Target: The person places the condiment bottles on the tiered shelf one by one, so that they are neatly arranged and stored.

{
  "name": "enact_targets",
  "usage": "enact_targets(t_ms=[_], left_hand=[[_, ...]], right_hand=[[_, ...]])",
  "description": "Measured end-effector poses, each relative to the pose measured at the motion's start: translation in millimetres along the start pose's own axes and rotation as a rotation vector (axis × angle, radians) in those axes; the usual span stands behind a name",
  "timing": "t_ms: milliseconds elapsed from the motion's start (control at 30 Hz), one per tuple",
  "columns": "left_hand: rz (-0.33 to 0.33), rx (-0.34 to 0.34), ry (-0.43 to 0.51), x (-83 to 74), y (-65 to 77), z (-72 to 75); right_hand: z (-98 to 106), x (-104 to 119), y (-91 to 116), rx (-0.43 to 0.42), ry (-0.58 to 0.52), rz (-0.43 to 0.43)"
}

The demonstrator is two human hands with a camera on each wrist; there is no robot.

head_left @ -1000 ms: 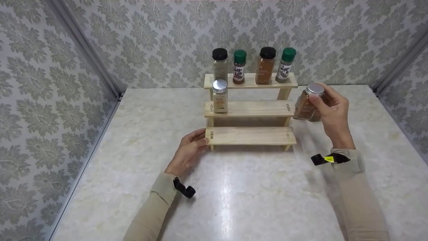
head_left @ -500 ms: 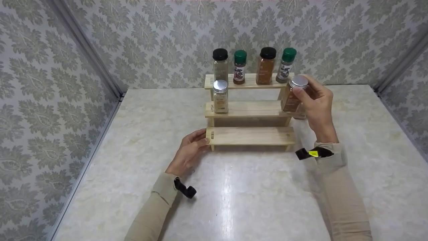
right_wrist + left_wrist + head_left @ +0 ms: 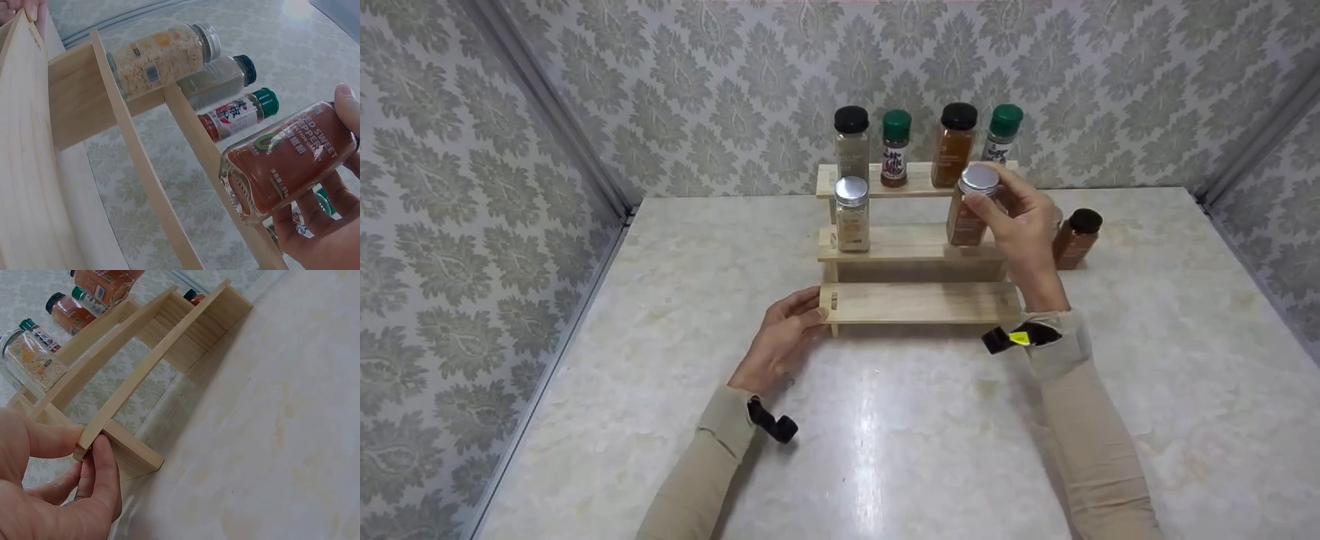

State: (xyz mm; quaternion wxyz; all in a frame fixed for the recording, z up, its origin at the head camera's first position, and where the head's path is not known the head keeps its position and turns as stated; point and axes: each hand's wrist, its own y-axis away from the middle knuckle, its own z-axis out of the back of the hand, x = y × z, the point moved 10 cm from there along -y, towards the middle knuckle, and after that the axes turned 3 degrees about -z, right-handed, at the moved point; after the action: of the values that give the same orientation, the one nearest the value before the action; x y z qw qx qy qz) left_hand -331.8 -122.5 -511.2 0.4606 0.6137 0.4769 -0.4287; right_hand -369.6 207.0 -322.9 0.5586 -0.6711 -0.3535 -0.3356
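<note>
My right hand (image 3: 1025, 229) grips a glass spice jar (image 3: 966, 219) of red powder by its silver lid, over the right half of the middle shelf. Its label reads "red sweet pepper" in the right wrist view, where the jar (image 3: 289, 160) shows its clear base. With thumb and fingers my left hand (image 3: 786, 334) pinches the left end of the bottom shelf of a three-tier wooden rack (image 3: 922, 303). At the left of the middle shelf stands a silver-lidded jar (image 3: 853, 225) of pale flakes, seen close up in the left wrist view as a jar (image 3: 35, 363) with orange bits.
Along the top shelf stand a black-capped jar (image 3: 852, 150), a green-capped bottle (image 3: 895, 154), a black-capped orange-brown jar (image 3: 954, 154) and another green-capped bottle (image 3: 1003, 124). Right of the rack, a black-capped red jar (image 3: 1078, 238) sits on the table, with another container partly hidden behind my hand.
My right hand has carried the red sweet pepper jar leftward from beside the rack to over the middle shelf, uncovering the black-capped red jar. My left hand stays on the bottom shelf.
</note>
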Motion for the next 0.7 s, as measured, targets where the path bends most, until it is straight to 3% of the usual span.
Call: enact_targets(t_ms=[167,467,700], left_hand=[[0.012,-0.026,-0.005,0.4,0.0,0.4],[-0.003,0.030,-0.033,1.6,2.2,-1.2],[0.002,0.013,-0.039,-0.3,1.9,0.7]], right_hand=[[-15,-6,-2,0.020,0.021,-0.027],[-38,-11,-1,0.026,0.031,-0.030],[-58,-20,-2,0.037,0.040,-0.037]])
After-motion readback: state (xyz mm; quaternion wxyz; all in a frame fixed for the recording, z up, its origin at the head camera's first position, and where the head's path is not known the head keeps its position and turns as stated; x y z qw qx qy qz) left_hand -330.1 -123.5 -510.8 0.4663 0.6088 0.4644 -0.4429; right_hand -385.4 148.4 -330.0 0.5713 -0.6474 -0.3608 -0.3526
